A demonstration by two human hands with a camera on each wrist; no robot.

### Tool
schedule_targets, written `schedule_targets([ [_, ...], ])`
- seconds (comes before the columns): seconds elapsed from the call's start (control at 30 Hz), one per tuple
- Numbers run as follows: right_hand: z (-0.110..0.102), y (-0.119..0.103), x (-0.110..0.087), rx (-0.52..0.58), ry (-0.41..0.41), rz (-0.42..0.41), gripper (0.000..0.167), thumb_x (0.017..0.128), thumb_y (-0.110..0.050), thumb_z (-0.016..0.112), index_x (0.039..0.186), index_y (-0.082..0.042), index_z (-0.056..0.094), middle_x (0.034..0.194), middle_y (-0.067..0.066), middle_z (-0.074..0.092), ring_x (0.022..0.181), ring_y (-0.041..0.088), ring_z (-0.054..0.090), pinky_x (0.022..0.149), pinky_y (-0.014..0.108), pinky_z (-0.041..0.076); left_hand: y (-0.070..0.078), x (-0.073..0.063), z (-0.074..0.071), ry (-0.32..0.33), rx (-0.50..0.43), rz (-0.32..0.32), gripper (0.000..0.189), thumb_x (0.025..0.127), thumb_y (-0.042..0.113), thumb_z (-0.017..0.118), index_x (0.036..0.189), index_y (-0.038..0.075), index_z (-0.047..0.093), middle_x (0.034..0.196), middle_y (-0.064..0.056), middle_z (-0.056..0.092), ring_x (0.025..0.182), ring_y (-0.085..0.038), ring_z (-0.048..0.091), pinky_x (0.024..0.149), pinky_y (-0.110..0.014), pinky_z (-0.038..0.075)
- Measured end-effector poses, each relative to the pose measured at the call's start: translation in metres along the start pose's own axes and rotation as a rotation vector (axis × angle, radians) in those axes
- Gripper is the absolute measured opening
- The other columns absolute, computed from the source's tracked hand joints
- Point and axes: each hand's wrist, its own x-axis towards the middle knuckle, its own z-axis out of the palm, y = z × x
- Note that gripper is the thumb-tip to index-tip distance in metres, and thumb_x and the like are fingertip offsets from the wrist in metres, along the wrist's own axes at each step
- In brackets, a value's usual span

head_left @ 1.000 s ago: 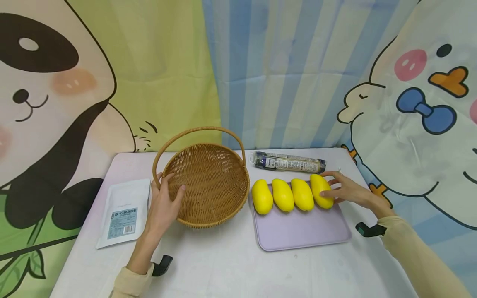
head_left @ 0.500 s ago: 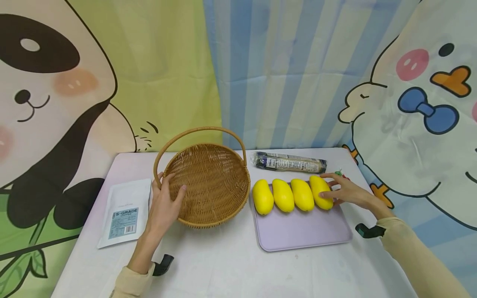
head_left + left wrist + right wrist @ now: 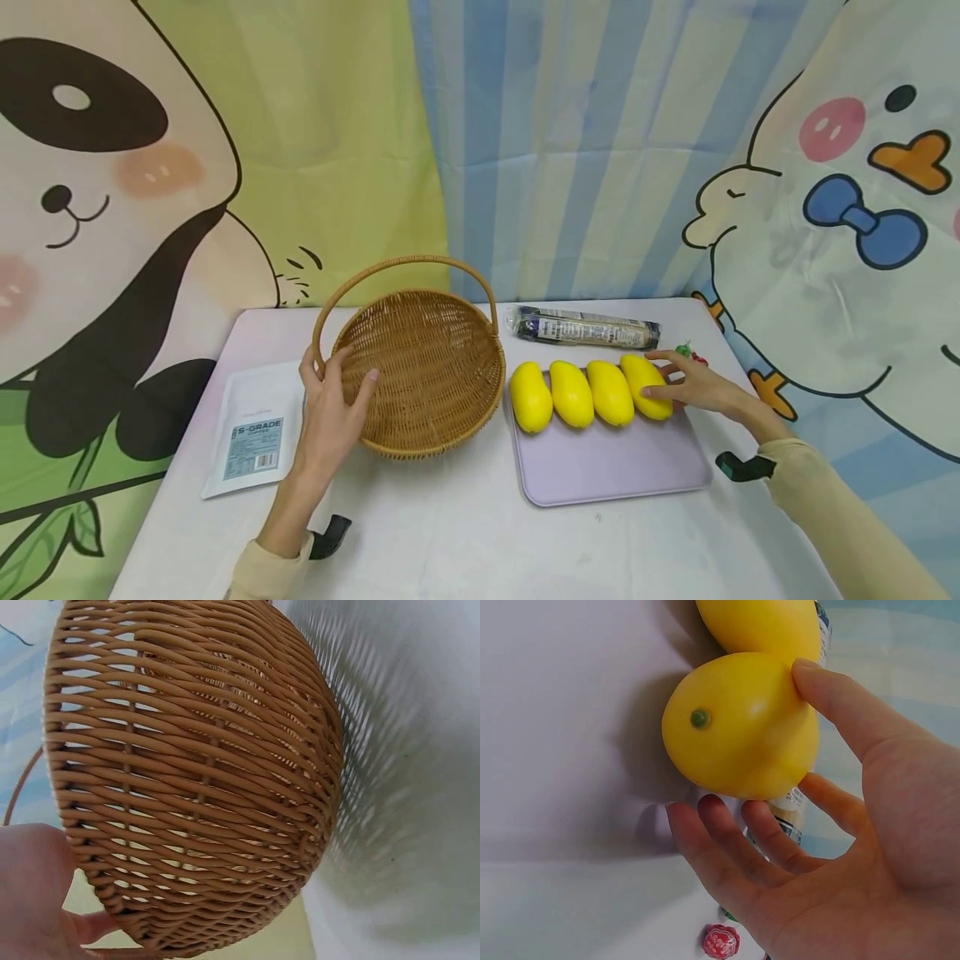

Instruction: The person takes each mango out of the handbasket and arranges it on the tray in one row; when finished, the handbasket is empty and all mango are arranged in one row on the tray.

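Observation:
A brown wicker basket point(image 3: 427, 375) with an arched handle stands left of centre, its opening tipped toward me. My left hand point(image 3: 333, 412) grips its left rim near the foot of the handle. The left wrist view shows the basket's woven side point(image 3: 202, 765) close up and part of that hand point(image 3: 34, 892) at the rim. Several yellow mangoes lie in a row along the back of a lilac tray point(image 3: 615, 475). Around the rightmost mango point(image 3: 645, 387) my right hand point(image 3: 697, 385) has its thumb and fingers; its green stem end point(image 3: 700, 718) shows in the right wrist view.
A white coffee pouch point(image 3: 255, 429) lies left of the basket. Behind the tray is a clear-wrapped long pack point(image 3: 585, 327). Small red and green wrapped pieces point(image 3: 690, 354) sit beyond the right hand. A printed curtain point(image 3: 570, 150) hangs at the table's back edge.
The rightmost mango's upper end has tilted slightly left under my right hand. More of the small red and green pieces shows. The left hand stays on the basket.

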Motion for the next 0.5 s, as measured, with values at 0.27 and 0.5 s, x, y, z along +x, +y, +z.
schedule_targets([
  [0.27, -0.002, -0.007, -0.002, -0.046, 0.01, -0.021, 0.085, 0.094, -0.052, 0.067, 0.157, -0.012, 0.026, 0.149, 0.031, 0.041, 0.131, 0.048, 0.046, 0.098, 0.058, 0.051, 0.019, -0.007, -0.004, 0.216, 0.087, 0.227, 0.06, 0.099, 0.033, 0.067, 0.148, 0.005, 0.047, 0.17, -0.01, 0.001, 0.151, -0.049, 0.018, 0.112, -0.07, 0.031],
  [0.5, -0.009, -0.028, -0.004, -0.083, 0.138, -0.059, 0.089, 0.096, -0.06, 0.059, 0.157, -0.004, 0.027, 0.156, 0.033, 0.03, 0.139, 0.053, 0.036, 0.104, 0.071, 0.04, 0.045, -0.004, -0.006, 0.377, 0.119, 0.511, 0.049, 0.097, 0.02, 0.07, 0.138, 0.0, 0.055, 0.165, -0.022, 0.021, 0.152, -0.04, 0.023, 0.121, -0.061, 0.022],
])
